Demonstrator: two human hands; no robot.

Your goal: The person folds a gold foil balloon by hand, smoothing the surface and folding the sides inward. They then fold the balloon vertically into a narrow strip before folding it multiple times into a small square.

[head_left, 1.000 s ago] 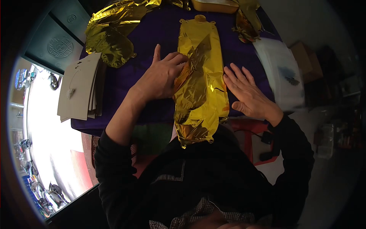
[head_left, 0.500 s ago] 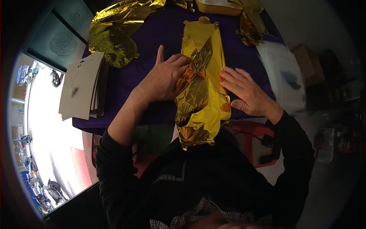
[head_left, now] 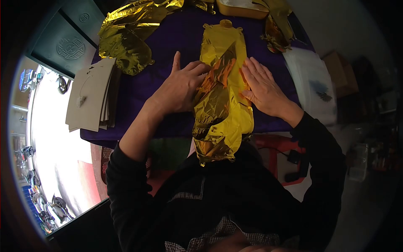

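Note:
A flat gold foil balloon (head_left: 224, 101), folded lengthwise into a strip, lies in front of me with its lower end hanging over the table edge. Small tabs show at its corners, and creases run across its middle. At its left edge, my left hand (head_left: 180, 86) rests with the fingers bent onto the foil and the thumb stretched away; its fingertips are partly hidden. My right hand (head_left: 265, 90) lies flat along the right edge, fingers extended and touching the foil. Neither hand visibly grips it.
A purple cloth (head_left: 138, 101) covers the table. More gold foil (head_left: 126, 42) lies back left, near a stack of grey cards (head_left: 90, 94). A yellow-sided box (head_left: 243, 10) sits at the back, clear plastic bags (head_left: 312, 84) at right. A red stool (head_left: 273, 147) stands below.
My right hand has slid up along the balloon's right edge, away from me, and its fingers now point farther upward. The left hand has stayed nearly in place.

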